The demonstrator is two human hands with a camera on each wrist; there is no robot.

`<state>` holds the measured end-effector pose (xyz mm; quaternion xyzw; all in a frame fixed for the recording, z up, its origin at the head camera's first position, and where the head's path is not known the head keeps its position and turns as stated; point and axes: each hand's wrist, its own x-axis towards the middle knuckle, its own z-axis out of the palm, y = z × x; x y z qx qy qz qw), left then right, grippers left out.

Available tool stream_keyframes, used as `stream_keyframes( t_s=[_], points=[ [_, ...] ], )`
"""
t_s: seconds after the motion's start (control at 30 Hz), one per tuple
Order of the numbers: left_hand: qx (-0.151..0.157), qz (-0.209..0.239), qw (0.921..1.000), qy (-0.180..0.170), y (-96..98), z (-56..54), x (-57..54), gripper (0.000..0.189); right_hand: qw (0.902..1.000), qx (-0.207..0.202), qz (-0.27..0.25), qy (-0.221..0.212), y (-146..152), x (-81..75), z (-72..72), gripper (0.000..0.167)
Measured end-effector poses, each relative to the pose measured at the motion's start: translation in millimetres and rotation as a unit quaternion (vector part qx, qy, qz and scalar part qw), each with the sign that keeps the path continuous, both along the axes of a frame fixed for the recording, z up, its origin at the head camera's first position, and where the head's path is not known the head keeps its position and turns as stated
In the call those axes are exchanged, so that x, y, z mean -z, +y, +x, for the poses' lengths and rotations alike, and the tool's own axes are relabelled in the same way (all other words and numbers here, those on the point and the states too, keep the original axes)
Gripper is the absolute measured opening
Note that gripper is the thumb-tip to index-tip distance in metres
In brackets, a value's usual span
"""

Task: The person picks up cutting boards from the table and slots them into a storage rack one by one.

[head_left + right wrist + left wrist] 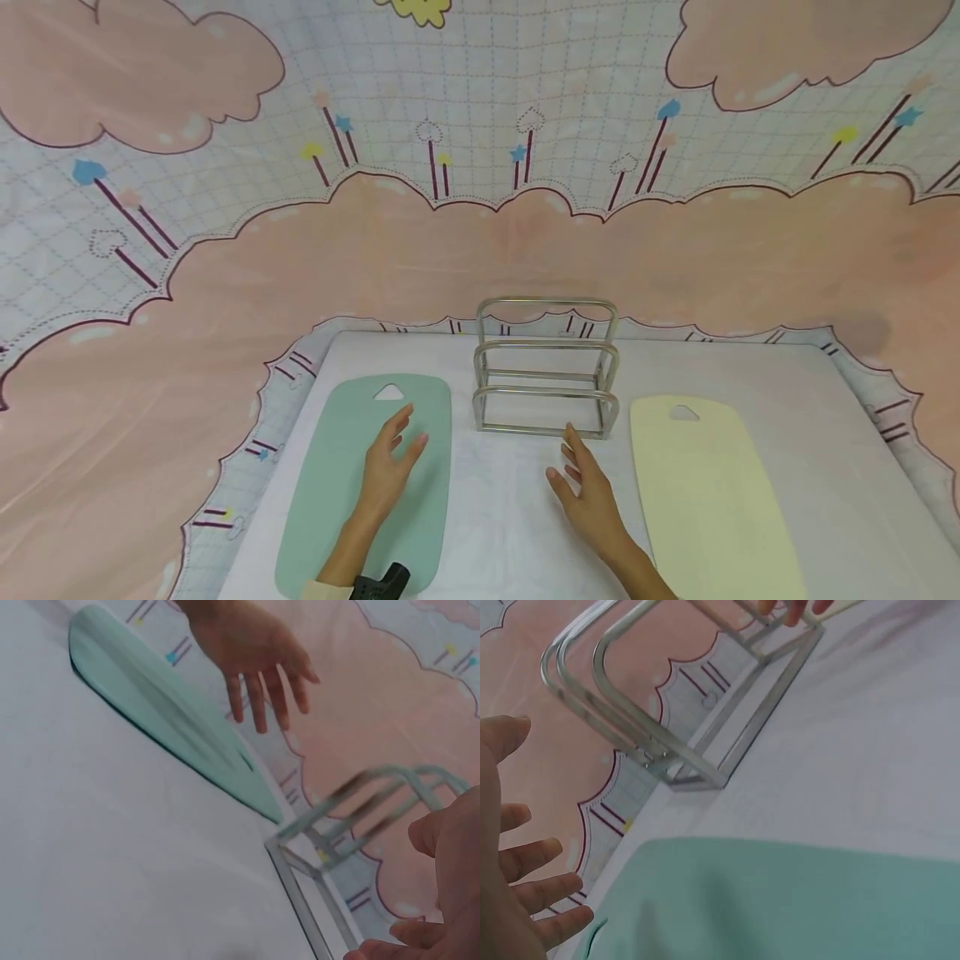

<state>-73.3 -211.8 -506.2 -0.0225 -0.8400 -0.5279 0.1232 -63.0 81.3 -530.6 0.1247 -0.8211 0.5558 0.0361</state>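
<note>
A green cutting board (pixel 360 492) lies flat on the left of the white table, its handle hole toward the back. Over it hovers my left hand (pixel 386 475), fingers spread and holding nothing. A silver metal rack (pixel 546 389) with several upright loops stands at the back middle. My right hand (pixel 588 496) is just in front of the rack's near right corner, fingers loosely extended and empty. To its right lies a pale yellow cutting board (pixel 708 492). In the left wrist view, the left hand (pixel 517 877) is beside the rack (pixel 660 742), above the green board.
A white cloth (pixel 510 517) covers the table. Behind and around it hangs a patterned fabric (pixel 420 258) with clouds. A black strap device (pixel 381 582) sits on the left wrist.
</note>
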Motion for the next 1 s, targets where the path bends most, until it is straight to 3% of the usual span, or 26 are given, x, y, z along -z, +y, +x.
stream_keyframes(
  t_s=[0.13, 0.3, 0.7, 1.0],
  points=[
    [-0.018, -0.020, 0.9996, -0.006, -19.1, 5.1, 19.8, 0.055, 0.9994, -0.034, -0.006, -0.007, -18.0, 0.0, 1.0, 0.065],
    [-0.037, -0.031, 0.9986, -0.020, -38.9, 15.7, 28.3, 0.055, 0.9953, -0.088, -0.019, -0.037, -39.5, -2.6, 3.0, 0.063],
    [-0.069, -0.055, 0.9953, -0.038, -73.2, 30.3, 24.7, 0.053, 0.9867, -0.152, -0.020, -0.054, -76.1, -1.5, 5.9, 0.059],
    [-0.085, -0.067, 0.9923, -0.060, -87.7, 32.5, 27.4, 0.056, 0.9799, -0.179, -0.031, -0.082, -96.5, 3.1, 13.8, 0.060]
  ],
)
